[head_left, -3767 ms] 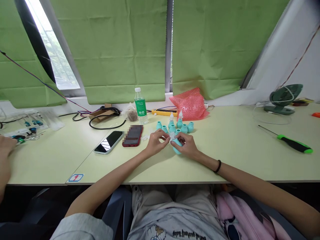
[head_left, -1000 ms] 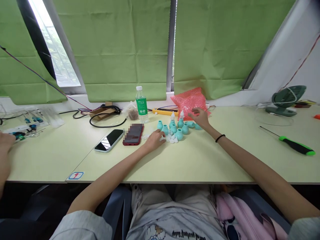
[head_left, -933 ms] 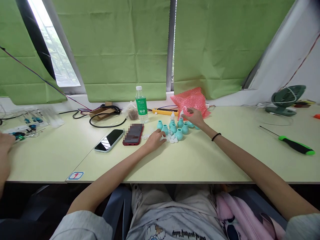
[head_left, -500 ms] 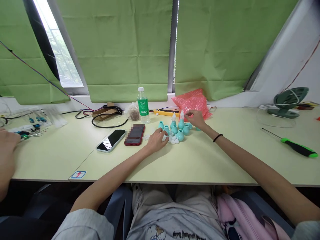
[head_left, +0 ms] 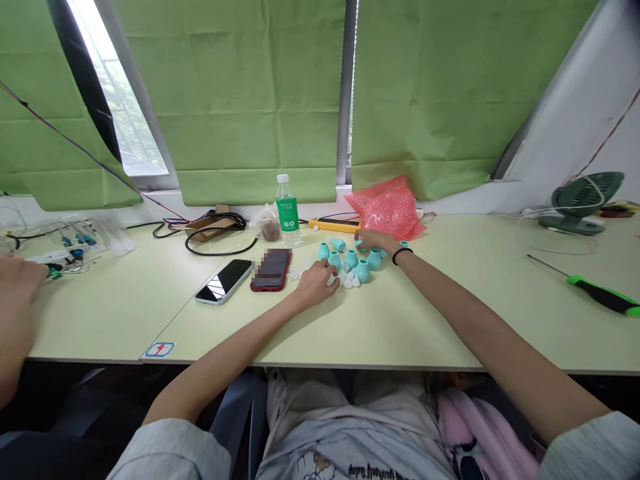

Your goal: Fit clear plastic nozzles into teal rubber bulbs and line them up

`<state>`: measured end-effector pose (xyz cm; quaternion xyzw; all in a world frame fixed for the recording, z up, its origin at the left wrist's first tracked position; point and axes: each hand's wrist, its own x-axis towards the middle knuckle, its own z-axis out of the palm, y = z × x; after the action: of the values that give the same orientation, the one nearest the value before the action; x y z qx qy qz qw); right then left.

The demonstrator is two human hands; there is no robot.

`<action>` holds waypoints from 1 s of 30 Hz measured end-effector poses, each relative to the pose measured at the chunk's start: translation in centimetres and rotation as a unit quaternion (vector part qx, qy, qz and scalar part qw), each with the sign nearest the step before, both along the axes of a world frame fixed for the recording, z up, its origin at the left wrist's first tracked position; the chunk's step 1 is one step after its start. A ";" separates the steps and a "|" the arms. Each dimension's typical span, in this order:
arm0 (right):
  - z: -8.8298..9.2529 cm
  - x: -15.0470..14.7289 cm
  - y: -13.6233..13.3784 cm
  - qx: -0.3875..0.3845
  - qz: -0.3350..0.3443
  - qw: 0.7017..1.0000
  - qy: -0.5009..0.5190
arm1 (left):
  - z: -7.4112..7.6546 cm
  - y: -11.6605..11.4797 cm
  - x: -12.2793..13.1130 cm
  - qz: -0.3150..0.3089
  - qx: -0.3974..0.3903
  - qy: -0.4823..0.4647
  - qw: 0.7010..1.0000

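Note:
Several small teal rubber bulbs [head_left: 363,270], vase-shaped with open necks, stand close together in the middle of the table. One teal bulb lying on its side [head_left: 338,245] is at the back of the group. My right hand [head_left: 374,240] reaches over the far side, its fingers bent down onto a teal bulb [head_left: 359,245] that they partly cover. My left hand [head_left: 316,283] rests at the group's left front, fingers curled beside small translucent white pieces [head_left: 349,281]. Whether a small piece is between those fingers is hidden.
Left of the bulbs lie a red-cased phone [head_left: 271,270] and a pale phone [head_left: 223,281]. Behind stand a water bottle [head_left: 288,213] and pink bubble wrap [head_left: 390,208]. A screwdriver [head_left: 603,295] and a small fan [head_left: 575,205] are at right. Another person's hand [head_left: 17,300] is at far left.
My right hand has moved left and down over the group. The two upright bulbs with clear tips no longer show upright; one bulb now lies sideways at the back. My left hand has barely moved.

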<state>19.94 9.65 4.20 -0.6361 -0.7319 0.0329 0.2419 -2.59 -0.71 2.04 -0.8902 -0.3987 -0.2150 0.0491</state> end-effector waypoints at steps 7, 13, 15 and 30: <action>1.7 -0.9 -1.9 0.084 -0.053 0.995 0.003 | 0.6 -0.1 0.0 0.004 -0.028 -0.071 0.997; 1.3 -4.1 -10.6 0.296 0.107 0.940 0.133 | 2.0 -0.2 -0.5 -0.057 -0.130 -0.299 0.944; -0.3 -5.5 -13.4 0.285 0.196 0.930 0.122 | 2.2 -0.2 -0.6 -0.087 -0.171 -0.364 0.911; -2.7 -7.1 -15.9 0.294 0.203 0.920 0.158 | 1.7 1.3 -0.6 -0.141 -0.465 -0.383 0.786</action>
<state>12.87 -6.22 1.47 -0.3605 -0.7744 -0.0353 0.5187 -3.22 0.60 3.71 -0.6963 -0.3065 -0.3309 -0.5582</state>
